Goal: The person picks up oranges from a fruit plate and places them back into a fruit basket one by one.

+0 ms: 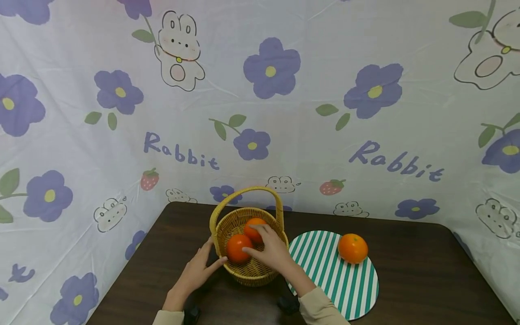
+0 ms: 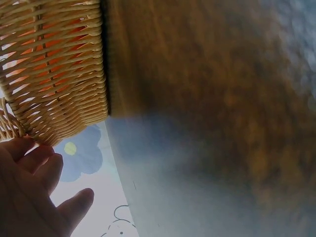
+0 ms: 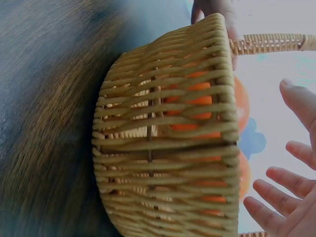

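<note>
A yellow wicker basket [image 1: 248,279] with an arched handle holds two round fruits, a red-orange orange [image 1: 238,251] in front and another orange [image 1: 253,224] behind it. My left hand [image 1: 196,270] grips the basket's left side, thumb at the rim and fingers against the outer weave; the left wrist view shows the fingertips [image 2: 42,153] at the wicker. Over the basket's right part is my right hand [image 1: 271,249], its fingers spread and reaching above the two oranges. Seen from the right wrist, that hand [image 3: 289,182] stands apart from the fruit, holding nothing.
A round green-and-white striped mat [image 1: 325,271] lies right of the basket, with a third orange [image 1: 352,248] on its far right part. The dark wooden table [image 1: 414,271] ends at a white cloth [image 1: 308,149] printed with flowers and rabbits.
</note>
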`<state>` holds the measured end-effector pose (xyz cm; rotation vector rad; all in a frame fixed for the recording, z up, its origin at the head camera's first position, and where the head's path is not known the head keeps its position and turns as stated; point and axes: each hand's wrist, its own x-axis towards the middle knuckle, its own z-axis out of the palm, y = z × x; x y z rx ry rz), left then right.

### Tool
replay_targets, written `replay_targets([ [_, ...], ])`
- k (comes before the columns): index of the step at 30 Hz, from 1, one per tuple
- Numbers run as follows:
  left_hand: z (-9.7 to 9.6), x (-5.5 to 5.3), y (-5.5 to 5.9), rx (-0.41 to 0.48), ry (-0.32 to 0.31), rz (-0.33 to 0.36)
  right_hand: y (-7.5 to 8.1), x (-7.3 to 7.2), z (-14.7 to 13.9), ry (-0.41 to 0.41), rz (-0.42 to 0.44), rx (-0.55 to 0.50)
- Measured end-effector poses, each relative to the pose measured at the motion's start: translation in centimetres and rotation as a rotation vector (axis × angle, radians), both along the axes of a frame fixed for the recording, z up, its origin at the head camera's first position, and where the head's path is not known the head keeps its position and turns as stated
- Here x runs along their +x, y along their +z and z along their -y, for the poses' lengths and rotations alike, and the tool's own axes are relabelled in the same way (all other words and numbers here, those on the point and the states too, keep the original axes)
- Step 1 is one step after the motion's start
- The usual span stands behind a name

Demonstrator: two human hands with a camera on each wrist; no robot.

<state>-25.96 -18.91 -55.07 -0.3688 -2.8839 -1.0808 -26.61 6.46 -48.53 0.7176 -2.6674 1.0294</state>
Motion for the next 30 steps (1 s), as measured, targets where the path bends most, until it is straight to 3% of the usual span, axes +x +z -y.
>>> replay_targets([
  [12, 0.0, -0.3, -0.2, 0.015, -0.006, -0.032, 0.7, 0.6, -1.7, -0.058, 0.032, -0.065],
  [30, -0.1, -0.7, -0.3, 0.012, -0.017, -0.022, -0.8, 1.4, -3.7, -0.087, -0.013, -0.125],
])
